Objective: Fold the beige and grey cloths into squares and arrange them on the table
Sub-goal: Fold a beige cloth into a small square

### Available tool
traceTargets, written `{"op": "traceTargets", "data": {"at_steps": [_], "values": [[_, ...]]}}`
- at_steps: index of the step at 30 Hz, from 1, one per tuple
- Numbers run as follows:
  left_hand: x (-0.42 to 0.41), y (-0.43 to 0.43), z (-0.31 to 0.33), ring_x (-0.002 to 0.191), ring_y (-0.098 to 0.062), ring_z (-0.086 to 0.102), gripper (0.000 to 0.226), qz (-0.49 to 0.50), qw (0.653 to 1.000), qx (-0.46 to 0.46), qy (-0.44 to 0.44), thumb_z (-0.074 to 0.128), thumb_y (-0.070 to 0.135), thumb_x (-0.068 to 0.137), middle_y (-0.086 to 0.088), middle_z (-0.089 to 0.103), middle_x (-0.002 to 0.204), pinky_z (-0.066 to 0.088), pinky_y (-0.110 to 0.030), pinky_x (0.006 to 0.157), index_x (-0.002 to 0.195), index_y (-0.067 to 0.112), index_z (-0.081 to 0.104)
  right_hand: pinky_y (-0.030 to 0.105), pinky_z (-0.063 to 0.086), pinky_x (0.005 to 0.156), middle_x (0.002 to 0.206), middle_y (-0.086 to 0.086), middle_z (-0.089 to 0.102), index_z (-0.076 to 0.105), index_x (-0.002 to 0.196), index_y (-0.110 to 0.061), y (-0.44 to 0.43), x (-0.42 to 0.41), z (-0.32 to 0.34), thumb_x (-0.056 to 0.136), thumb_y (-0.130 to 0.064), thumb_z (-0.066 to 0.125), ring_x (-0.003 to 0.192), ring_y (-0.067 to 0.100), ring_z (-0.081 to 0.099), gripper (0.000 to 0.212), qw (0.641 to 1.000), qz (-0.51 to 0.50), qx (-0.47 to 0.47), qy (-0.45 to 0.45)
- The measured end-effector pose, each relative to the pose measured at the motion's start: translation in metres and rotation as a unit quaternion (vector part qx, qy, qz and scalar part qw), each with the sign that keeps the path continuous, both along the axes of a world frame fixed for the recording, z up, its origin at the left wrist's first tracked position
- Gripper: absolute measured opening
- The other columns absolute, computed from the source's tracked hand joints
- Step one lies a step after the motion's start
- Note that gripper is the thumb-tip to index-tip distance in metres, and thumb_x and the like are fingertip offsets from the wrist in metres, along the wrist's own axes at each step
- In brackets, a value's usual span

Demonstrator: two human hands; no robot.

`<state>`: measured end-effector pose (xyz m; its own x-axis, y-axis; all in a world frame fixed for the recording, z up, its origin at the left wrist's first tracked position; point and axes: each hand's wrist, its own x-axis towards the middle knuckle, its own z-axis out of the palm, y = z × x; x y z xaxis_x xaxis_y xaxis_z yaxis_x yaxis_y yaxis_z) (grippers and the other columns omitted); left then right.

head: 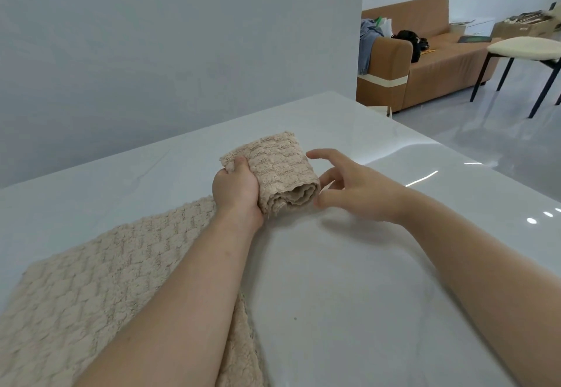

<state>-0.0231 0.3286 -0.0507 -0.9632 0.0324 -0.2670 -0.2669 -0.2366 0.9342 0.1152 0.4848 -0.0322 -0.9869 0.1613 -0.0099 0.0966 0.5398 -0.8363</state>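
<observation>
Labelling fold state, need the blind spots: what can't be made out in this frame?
- Head view: folded beige cloth left side and underside hidden by the left hand gripping it; squareness unclear.
- The flat beige cloth is cut off by left and bottom edges, partly under the left forearm.
- The right hand: whether its thumb touches the folded cloth.
- No grey cloth in frame.
</observation>
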Motion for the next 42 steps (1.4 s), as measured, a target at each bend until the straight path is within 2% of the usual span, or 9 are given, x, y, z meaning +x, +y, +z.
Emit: {"op": "traceTargets", "data": {"at_steps": [8,17,23,27,31,35,37,40,42], "values": [[0.002,0.003,-0.002,0.093,-0.033,0.073,0.023,-0.006,1.0,0.018,-0.015,0.061,0.034,0.097,-0.01,0.072,0.111,0.061,-0.054,0.08,0.109,0.014,0.063,0.021,0.046,0.071,0.095,-0.011,0.067,0.04,0.141,-0.043,-0.008,-0.006,-0.007,0.087,-0.036,0.074,0.074,0.001,0.066,0.064,0.996,-0.033,0.058,0.059],[0.005,0.005,-0.003,0.094,-0.031,0.073,0.03,-0.024,1.0,-0.016,0.0,0.061,0.041,0.091,-0.007,0.073,0.108,0.061,-0.052,0.082,0.109,0.017,0.063,0.031,0.055,0.072,0.081,0.0,0.072,0.044,0.137,-0.039,-0.016,-0.009,-0.004,0.096,-0.031,0.055,0.073,0.01,0.069,0.043,0.99,-0.09,0.042,0.101],[0.001,0.002,-0.007,0.095,-0.03,0.068,0.034,0.012,0.989,-0.135,0.053,0.056,0.046,0.095,-0.003,0.067,0.096,0.056,-0.04,0.083,0.105,0.013,0.059,0.009,0.04,0.053,0.066,-0.002,0.067,0.048,0.13,-0.037,-0.011,-0.008,-0.003,0.092,-0.008,0.045,0.064,0.008,0.068,0.048,0.988,-0.121,0.039,0.085],[0.001,0.001,-0.01,0.105,-0.03,0.06,0.037,0.015,0.955,-0.276,0.107,0.049,0.035,0.105,-0.01,0.063,0.114,0.043,-0.032,0.082,0.122,0.003,0.056,0.011,0.041,0.047,0.072,0.005,0.07,0.057,0.116,-0.037,-0.002,-0.008,-0.003,0.087,-0.002,0.045,0.061,0.01,0.065,0.047,0.988,-0.133,0.04,0.073],[0.002,0.004,-0.009,0.107,-0.031,0.056,0.044,-0.019,0.931,-0.343,0.121,0.048,0.036,0.105,-0.013,0.061,0.123,0.037,-0.032,0.079,0.132,0.002,0.051,0.028,0.051,0.067,0.072,0.004,0.066,0.065,0.112,-0.045,0.005,-0.008,-0.01,0.088,-0.002,0.047,0.069,0.022,0.063,0.052,0.991,-0.106,0.07,0.05],[0.006,0.002,-0.006,0.116,-0.03,0.055,0.056,-0.045,0.934,-0.335,0.115,0.054,0.039,0.102,-0.011,0.056,0.132,0.038,-0.031,0.084,0.141,0.002,0.042,-0.004,0.038,0.076,0.11,-0.023,0.064,0.065,0.131,-0.042,0.007,-0.003,-0.013,0.092,0.002,0.045,0.086,-0.001,0.061,0.062,0.993,-0.075,0.082,0.05],[0.01,0.001,-0.004,0.116,-0.028,0.056,0.062,-0.052,0.932,-0.335,0.125,0.055,0.041,0.1,-0.008,0.055,0.131,0.039,-0.03,0.087,0.144,0.004,0.034,-0.006,0.035,0.078,0.115,-0.026,0.063,0.063,0.135,-0.039,0.005,-0.001,-0.012,0.094,-0.001,0.045,0.087,-0.008,0.057,0.059,0.992,-0.082,0.078,0.056],[0.019,0.0,0.003,0.12,-0.031,0.056,0.067,-0.061,0.897,-0.402,0.173,0.055,0.042,0.098,-0.01,0.045,0.145,0.04,-0.031,0.089,0.149,0.012,0.024,0.011,0.043,0.078,0.087,-0.023,0.061,0.062,0.136,-0.038,0.002,0.003,-0.005,0.098,-0.02,0.045,0.076,-0.004,0.057,0.045,0.993,-0.095,0.063,0.043],[0.028,-0.001,0.01,0.135,-0.033,0.042,0.065,-0.058,0.828,-0.509,0.229,0.052,0.034,0.1,-0.01,0.024,0.158,0.04,-0.039,0.092,0.154,0.014,0.021,0.026,0.045,0.091,0.103,-0.015,0.064,0.058,0.137,-0.042,0.003,0.004,-0.003,0.099,-0.038,0.043,0.098,0.004,0.059,0.041,0.988,-0.102,0.114,0.026]]}}
